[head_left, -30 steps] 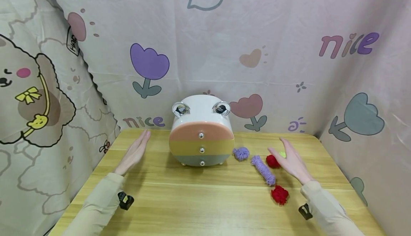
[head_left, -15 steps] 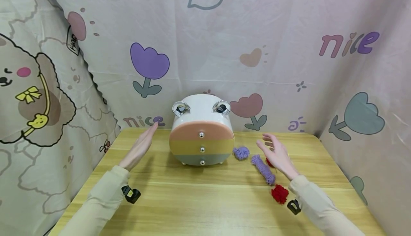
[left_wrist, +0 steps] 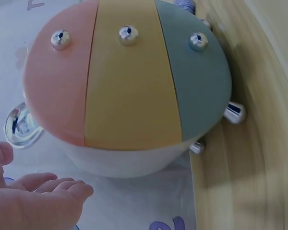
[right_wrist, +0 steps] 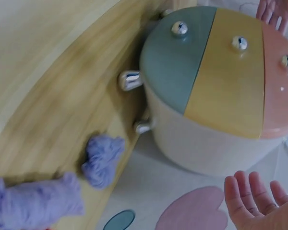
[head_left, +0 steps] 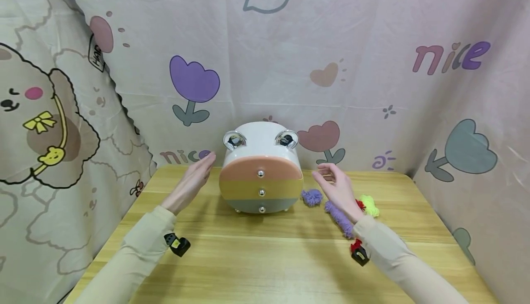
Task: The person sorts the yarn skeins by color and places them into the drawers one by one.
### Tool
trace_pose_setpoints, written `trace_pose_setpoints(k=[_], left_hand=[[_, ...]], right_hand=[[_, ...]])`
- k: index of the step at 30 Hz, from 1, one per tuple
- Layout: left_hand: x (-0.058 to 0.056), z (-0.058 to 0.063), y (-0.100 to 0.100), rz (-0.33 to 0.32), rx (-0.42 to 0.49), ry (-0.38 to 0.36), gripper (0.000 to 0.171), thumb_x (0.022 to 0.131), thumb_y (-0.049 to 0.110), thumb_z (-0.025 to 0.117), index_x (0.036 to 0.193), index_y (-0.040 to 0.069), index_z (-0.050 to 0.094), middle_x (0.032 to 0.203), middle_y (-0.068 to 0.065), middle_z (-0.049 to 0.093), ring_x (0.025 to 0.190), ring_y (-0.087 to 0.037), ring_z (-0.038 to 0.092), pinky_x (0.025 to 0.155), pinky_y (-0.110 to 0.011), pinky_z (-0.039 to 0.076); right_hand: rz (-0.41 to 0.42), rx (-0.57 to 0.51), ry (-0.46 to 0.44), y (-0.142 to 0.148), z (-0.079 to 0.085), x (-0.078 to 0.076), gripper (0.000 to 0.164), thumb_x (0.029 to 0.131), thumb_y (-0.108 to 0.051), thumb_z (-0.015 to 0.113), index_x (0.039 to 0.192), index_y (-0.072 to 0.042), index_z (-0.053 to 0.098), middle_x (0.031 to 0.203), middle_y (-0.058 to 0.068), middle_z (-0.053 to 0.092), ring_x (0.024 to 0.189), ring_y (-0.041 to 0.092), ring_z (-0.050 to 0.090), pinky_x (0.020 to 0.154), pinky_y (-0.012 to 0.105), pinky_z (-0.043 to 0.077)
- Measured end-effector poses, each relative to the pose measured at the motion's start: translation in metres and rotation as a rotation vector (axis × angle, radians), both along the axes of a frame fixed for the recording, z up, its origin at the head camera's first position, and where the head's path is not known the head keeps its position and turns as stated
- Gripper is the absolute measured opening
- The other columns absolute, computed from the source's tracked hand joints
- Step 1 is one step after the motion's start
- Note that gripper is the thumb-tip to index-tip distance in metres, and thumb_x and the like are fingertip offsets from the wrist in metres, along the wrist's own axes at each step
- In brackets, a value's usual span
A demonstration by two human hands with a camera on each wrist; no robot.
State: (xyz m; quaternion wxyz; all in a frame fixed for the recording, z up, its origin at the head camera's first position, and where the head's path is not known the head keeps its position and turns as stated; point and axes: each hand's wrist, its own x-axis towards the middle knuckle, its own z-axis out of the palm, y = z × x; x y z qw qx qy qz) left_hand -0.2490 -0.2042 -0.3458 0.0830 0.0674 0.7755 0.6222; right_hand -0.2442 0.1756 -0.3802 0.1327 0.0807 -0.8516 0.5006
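A small white storage box with a rounded front (head_left: 240,189) stands near the table's back edge. Its pink, yellow and grey-green drawers are closed, each with a silver knob (left_wrist: 129,35). My left hand (head_left: 189,184) hovers just left of the box, fingers extended and apart from it. To the right, my right hand (head_left: 337,190) hangs in the air with loosely bent fingers, holding nothing. In the right wrist view, the fingers (right_wrist: 260,194) are close to the white side wall without visible contact.
Right of the box lie a purple yarn bundle (head_left: 311,197) and a longer purple roll (head_left: 338,220). A yellow-green bundle (head_left: 370,206) and red ones (head_left: 360,204) lie farther right, partly behind my right arm. A printed cloth (head_left: 265,65) hangs behind.
Both hands have moved inward toward the box, the left one rightward and the right one leftward. The right fingers have bent a little more. The box has stayed in place.
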Motion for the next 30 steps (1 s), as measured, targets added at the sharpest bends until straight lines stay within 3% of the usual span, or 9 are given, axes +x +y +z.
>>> trace_pose_setpoints(k=[5,11,21,25,30], left_hand=[[-0.001,0.002,0.003,0.023,0.036,0.017,0.069,0.109,0.041,0.037,0.161,0.003,0.013,0.171,-0.013,0.004,0.159,-0.030,0.008,0.130,-0.048,0.013],[-0.004,0.003,0.006,0.101,-0.020,0.030,0.062,0.108,0.036,0.043,0.157,0.001,0.028,0.169,-0.012,0.019,0.157,-0.028,0.018,0.128,-0.044,0.023],[-0.011,0.008,0.024,0.224,-0.072,0.099,0.051,0.104,0.031,0.054,0.146,0.002,0.050,0.157,-0.015,0.045,0.143,-0.031,0.046,0.119,-0.045,0.040],[-0.014,0.008,0.030,0.257,-0.070,0.114,0.048,0.103,0.026,0.057,0.143,0.000,0.053,0.152,-0.017,0.050,0.142,-0.032,0.047,0.120,-0.046,0.038],[-0.014,0.004,0.031,0.295,-0.071,0.114,0.047,0.101,0.025,0.060,0.141,-0.001,0.055,0.149,-0.018,0.053,0.144,-0.031,0.046,0.122,-0.045,0.035]], right_hand=[[0.049,-0.093,0.024,-0.019,0.005,-0.001,0.028,0.098,-0.020,0.066,0.118,-0.001,0.064,0.108,0.021,0.074,0.092,0.029,0.073,0.079,0.016,0.055],[0.089,-0.196,0.045,-0.041,0.008,-0.001,0.020,0.094,-0.015,0.070,0.107,0.000,0.068,0.098,0.022,0.077,0.079,0.012,0.075,0.073,0.017,0.059],[0.139,-0.275,0.061,-0.071,0.008,0.005,0.017,0.090,-0.012,0.075,0.101,0.000,0.069,0.093,0.022,0.077,0.073,0.006,0.073,0.070,0.020,0.060],[0.140,-0.261,0.095,-0.084,0.006,0.004,0.018,0.088,-0.014,0.078,0.099,-0.002,0.071,0.093,0.019,0.078,0.075,0.004,0.072,0.071,0.018,0.060],[0.149,-0.270,0.152,-0.097,0.002,0.000,0.017,0.086,-0.011,0.079,0.098,-0.001,0.071,0.092,0.019,0.078,0.076,0.012,0.075,0.071,0.020,0.061]])
